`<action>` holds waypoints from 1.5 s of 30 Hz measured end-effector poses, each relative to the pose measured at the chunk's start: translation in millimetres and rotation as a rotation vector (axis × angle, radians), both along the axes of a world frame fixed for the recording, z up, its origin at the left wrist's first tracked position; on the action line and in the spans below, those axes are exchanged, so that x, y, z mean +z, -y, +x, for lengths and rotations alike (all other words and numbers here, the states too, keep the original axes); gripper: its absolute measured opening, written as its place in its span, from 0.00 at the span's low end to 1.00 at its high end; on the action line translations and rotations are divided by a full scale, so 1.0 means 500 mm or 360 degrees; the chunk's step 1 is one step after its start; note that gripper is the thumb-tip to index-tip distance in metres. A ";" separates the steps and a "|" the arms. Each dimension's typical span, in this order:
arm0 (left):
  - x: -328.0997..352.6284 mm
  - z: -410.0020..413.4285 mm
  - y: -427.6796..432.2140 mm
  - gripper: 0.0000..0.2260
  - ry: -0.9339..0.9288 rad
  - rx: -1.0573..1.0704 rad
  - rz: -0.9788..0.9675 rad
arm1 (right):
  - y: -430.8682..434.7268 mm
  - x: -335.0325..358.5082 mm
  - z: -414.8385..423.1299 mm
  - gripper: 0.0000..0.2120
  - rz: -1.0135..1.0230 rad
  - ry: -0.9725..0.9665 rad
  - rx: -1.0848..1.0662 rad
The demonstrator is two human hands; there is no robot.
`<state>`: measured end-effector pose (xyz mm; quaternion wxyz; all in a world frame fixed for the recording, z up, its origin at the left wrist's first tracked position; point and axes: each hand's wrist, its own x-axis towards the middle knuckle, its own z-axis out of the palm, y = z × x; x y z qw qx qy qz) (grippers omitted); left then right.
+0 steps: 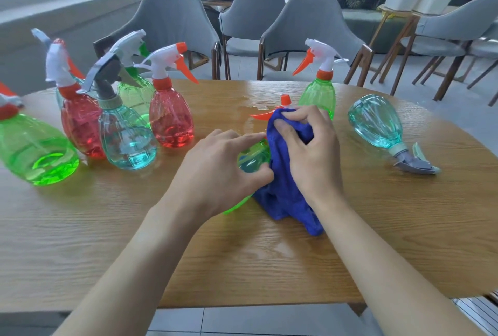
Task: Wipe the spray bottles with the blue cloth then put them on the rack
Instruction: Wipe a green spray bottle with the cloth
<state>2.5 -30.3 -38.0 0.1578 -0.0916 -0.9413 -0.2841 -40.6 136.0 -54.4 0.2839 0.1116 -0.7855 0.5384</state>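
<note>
The green translucent plastic spray bottle [253, 159] lies tilted low over the oval wooden table [107, 228]. The left hand [218, 171] clamps its belly between curled fingers and thumb, probably to steady it against the rubbing. The right hand [310, 152] curls its fingers round the blue terry cloth [288, 190], bunched over the bottle's neck and head. The orange trigger [260, 116] pokes out just beyond those fingertips, and the cloth's loose tail trails from under the palm onto the wood. Wiping looks to be the step in hand.

Just past the fingertips a wet patch [242, 109] shines. Beyond the right knuckles stands a second green bottle [319, 93]; farther out, a teal ribbed bottle [377, 122] lies on its side. Past the left fingers stands a cluster of red, teal and green bottles [126, 130]. No rack shows.
</note>
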 end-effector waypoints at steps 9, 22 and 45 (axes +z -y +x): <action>-0.008 -0.001 -0.003 0.27 -0.0054 0.0035 -0.0009 | -0.025 0.002 -0.018 0.04 -0.0304 0.0167 -0.0224; -0.004 0.000 -0.003 0.29 0.0016 -0.0040 -0.0081 | -0.001 0.016 0.010 0.01 -0.0178 0.0084 0.0069; -0.006 0.000 -0.001 0.30 0.0021 -0.0215 -0.0437 | -0.024 0.032 0.011 0.07 -0.0119 0.0304 0.0115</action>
